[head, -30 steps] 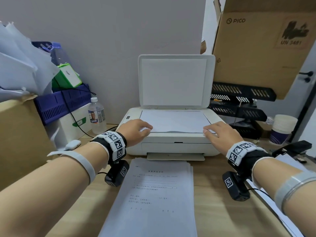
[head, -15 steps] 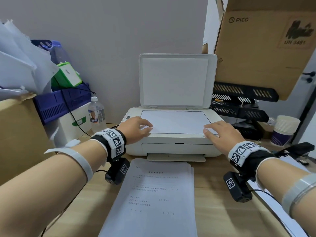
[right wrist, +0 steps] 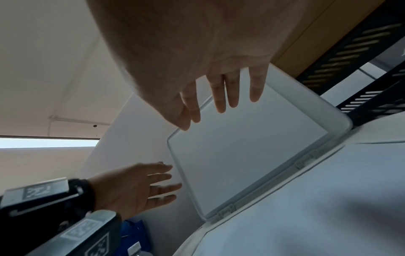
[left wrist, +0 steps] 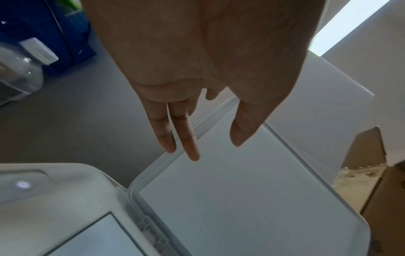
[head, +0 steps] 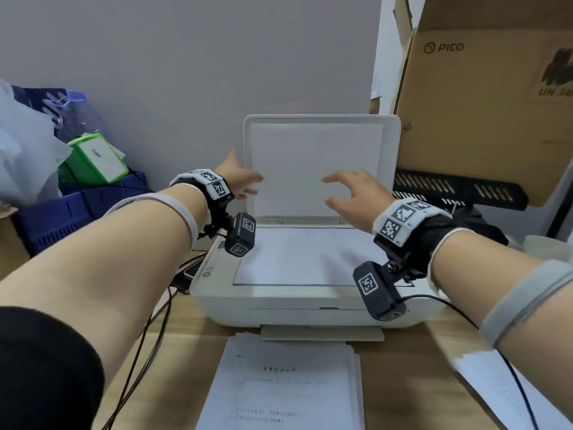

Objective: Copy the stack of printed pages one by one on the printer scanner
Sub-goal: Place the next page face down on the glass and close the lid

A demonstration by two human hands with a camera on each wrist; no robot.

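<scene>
wooden surface [head: 412,361] carries a white printer [head: 297,302], scanner lid [head: 319,162] upright, one page [head: 304,259] flat on the glass. stack of printed pages [head: 285,386] lies just before it. left hand [head: 238,178] and right hand [head: 356,193] hover at the lid, fingers [left wrist: 190,143] spread and straight, gripping nothing.

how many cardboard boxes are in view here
2. One big cardboard box marked PICO stands right of the printer, above the black trays. A second box shows only as a brown corner at the far left edge. More may be hidden.
</scene>
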